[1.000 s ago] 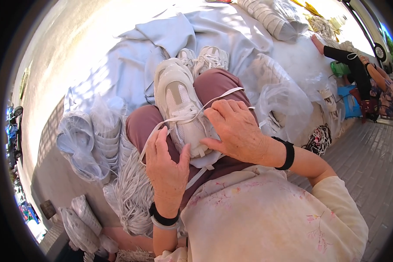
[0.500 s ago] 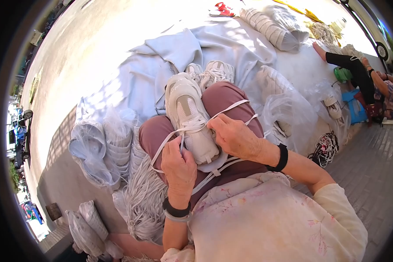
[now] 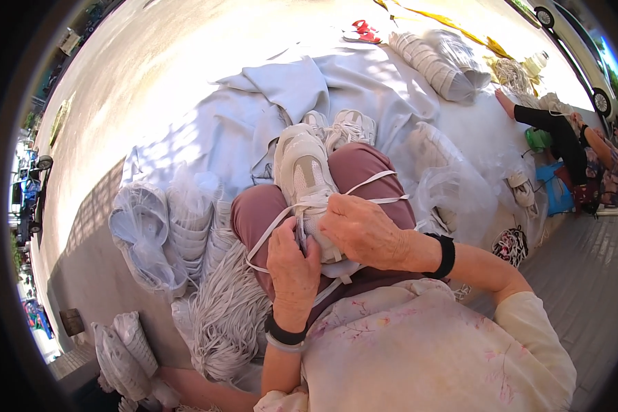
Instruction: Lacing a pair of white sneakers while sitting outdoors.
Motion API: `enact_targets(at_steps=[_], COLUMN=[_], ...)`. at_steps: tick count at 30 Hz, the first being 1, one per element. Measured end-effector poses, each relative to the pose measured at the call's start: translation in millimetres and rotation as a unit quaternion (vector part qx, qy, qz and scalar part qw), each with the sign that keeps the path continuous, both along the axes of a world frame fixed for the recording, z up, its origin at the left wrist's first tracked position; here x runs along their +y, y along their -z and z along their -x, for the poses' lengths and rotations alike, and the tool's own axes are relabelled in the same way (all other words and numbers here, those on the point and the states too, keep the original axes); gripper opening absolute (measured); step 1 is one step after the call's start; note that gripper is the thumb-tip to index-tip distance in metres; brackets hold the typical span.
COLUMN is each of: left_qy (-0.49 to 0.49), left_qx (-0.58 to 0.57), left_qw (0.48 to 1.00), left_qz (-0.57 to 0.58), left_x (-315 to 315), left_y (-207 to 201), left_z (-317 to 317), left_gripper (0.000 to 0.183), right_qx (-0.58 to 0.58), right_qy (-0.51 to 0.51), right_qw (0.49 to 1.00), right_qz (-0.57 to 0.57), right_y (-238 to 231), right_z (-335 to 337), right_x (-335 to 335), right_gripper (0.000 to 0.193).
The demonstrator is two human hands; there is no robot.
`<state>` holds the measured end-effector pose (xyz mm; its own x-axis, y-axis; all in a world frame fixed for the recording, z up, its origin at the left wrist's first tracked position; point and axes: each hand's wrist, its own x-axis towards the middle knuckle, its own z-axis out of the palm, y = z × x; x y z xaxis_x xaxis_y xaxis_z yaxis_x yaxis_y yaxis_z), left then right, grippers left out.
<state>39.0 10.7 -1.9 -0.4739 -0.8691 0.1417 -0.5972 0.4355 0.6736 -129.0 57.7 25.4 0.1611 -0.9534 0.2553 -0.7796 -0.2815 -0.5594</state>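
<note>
A white sneaker (image 3: pixel 303 172) lies on my lap, toe pointing away from me. My left hand (image 3: pixel 292 264) grips its heel side and pinches the white shoelace (image 3: pixel 271 230) that loops off to the left. My right hand (image 3: pixel 362 230) rests on the shoe's upper near the eyelets and holds the other lace strand, which runs to the right across my maroon trousers (image 3: pixel 364 168). A second white sneaker (image 3: pixel 350 127) sits just beyond my knees.
A heap of loose white laces (image 3: pixel 223 316) lies at my left. Bagged stacks of white shoes (image 3: pixel 161 223) sit on a pale grey cloth (image 3: pixel 254 103). More bagged shoes (image 3: pixel 432 62) lie far off. Another person (image 3: pixel 570 141) sits at the right.
Both hands have slid down toward the shoe's heel, and the lace ends now stretch out further to the left and right. The view has tilted slightly.
</note>
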Motion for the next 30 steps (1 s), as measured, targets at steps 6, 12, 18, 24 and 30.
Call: enact_targets(at_steps=[6, 12, 18, 24, 30], left_qy=[-0.02, -0.005, -0.001, -0.034, -0.012], left_qx=[0.087, 0.088, 0.101, 0.113, 0.138], left_qw=[0.995, 0.995, 0.99, 0.982, 0.98], left_qz=[-0.054, -0.055, -0.102, -0.151, -0.142], left_x=[-6, -16, -18, -7, 9], left_y=[1, 4, 1, -15, -27], left_z=[-7, -8, -9, -6, -28], left_gripper=[0.031, 0.024, 0.022, 0.017, 0.017], right_qx=[-0.192, -0.023, 0.091, 0.113, -0.343], right_qy=[-0.014, 0.103, 0.117, 0.041, -0.077], right_qw=[0.98, 0.992, 0.988, 0.992, 0.906], right_qz=[-0.057, -0.071, -0.044, -0.043, -0.234], right_y=[-14, 15, 30, 4, -38], right_z=[-26, -33, -44, -36, 12], right_x=[2, -10, -16, -16, 23], right_gripper=[0.007, 0.01, 0.021, 0.021, 0.013])
